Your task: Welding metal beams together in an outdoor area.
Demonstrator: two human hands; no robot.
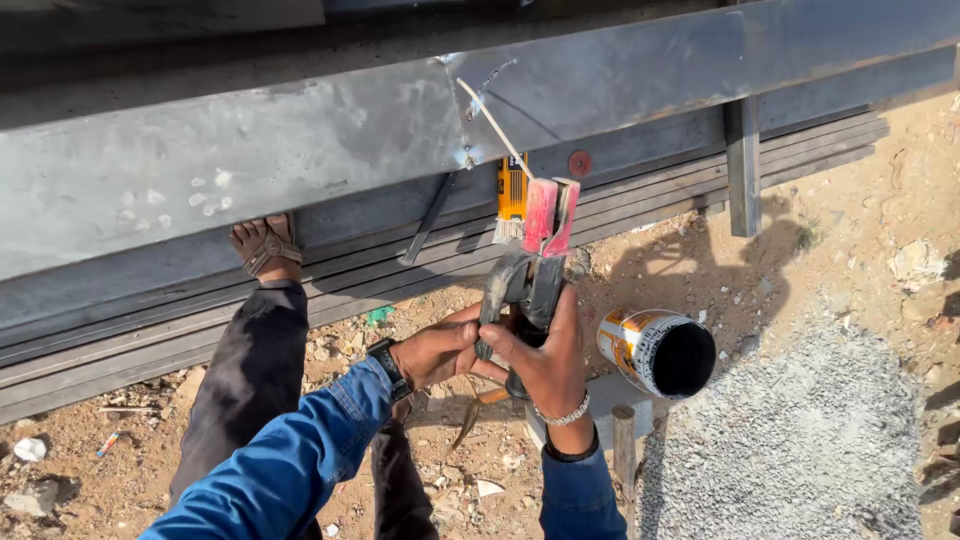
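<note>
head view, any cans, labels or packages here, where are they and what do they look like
Open can: lying on its side on the dirt, right of the hands; round, orange and white label, dark inside.
Labelled brush handle: under the steel beam, above the hands; yellow with black print.

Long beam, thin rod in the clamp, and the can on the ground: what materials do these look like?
Long beam: seemingly bare steel, dull grey with chalky marks and a diagonal seam. Thin rod: pale coated stick, probably a flux-covered welding electrode, held in a pink-jawed clamp holder gripped by the left hand and right hand. Can: likely tin-plated metal, shiny rim, dark inside.
</note>
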